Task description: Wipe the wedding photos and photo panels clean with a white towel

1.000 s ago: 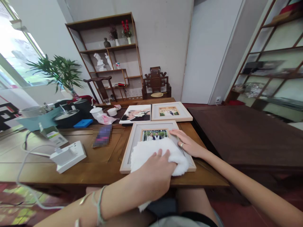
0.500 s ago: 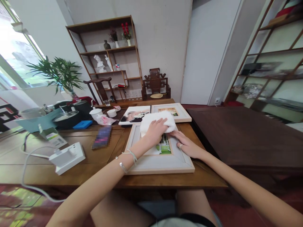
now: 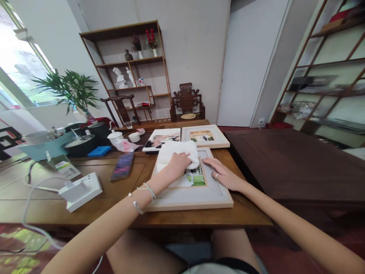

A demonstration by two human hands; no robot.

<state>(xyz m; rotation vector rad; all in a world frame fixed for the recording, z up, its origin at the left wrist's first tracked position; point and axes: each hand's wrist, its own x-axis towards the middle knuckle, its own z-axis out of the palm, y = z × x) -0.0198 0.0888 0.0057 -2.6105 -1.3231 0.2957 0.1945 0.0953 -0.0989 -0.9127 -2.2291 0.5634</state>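
Table point(image 3: 245, 217) | left hand point(image 3: 179, 166): white cloth point(image 3: 169, 153) | right hand point(image 3: 224, 177) (ringed): picture frame point(image 3: 196, 198)

White cloth point(image 3: 167, 154) under left fingers point(image 3: 182, 156) slides left, away from right fingers point(image 3: 212, 163); back photo point(image 3: 202, 136) beyond them now uncovered.

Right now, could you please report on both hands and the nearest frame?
Left hand on white cloth; right hand on right side of nearest picture frame. Frame flat on wooden table. Cloth covers part of photo.
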